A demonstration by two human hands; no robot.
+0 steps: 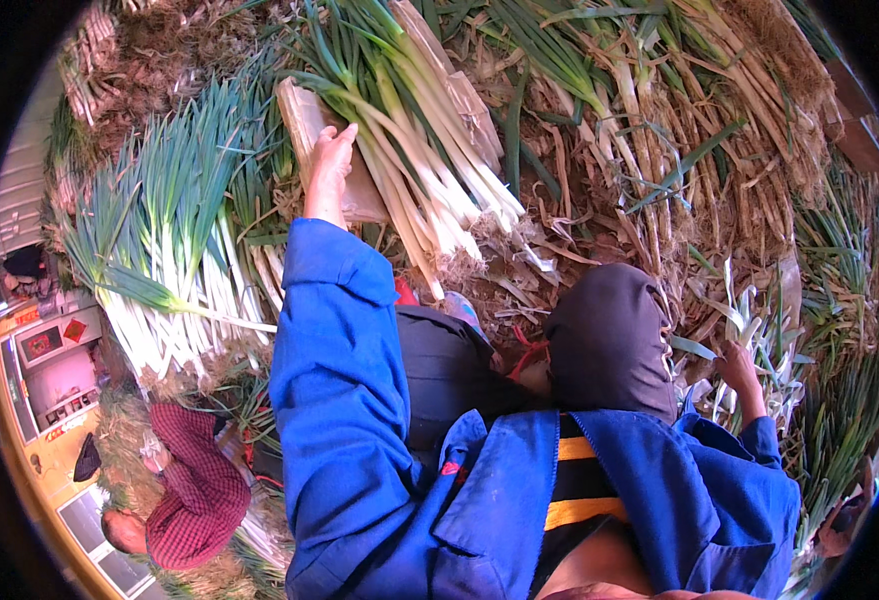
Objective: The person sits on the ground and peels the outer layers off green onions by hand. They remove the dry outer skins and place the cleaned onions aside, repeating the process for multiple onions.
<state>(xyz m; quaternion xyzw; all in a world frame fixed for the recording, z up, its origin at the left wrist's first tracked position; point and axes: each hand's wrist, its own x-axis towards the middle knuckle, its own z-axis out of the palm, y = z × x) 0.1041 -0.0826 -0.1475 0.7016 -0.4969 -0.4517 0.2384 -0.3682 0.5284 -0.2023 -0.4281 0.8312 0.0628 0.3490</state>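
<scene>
My left hand [332, 161] reaches to the near side of a loose bundle of long green onions [417, 150]. Its thumb and a finger stand apart near the pale stalks, with nothing visible between them. The bundle lies on a plastic-wrapped board [300, 124], roots toward me and green tops away. Low at my right side, my right hand [739, 371] is at a heap of pale stripped leaves [758, 322]. A green leaf strip [693, 347] runs up to its fingers; whether they grip it is hidden.
Cleaned green onions [176, 255] lie in a row at left, one stalk [184, 304] across them. Untrimmed onions with dry leaves [657, 165] pile up at right. Dry husks [559, 187] litter the ground. A person in a checked shirt [199, 495] bends at lower left.
</scene>
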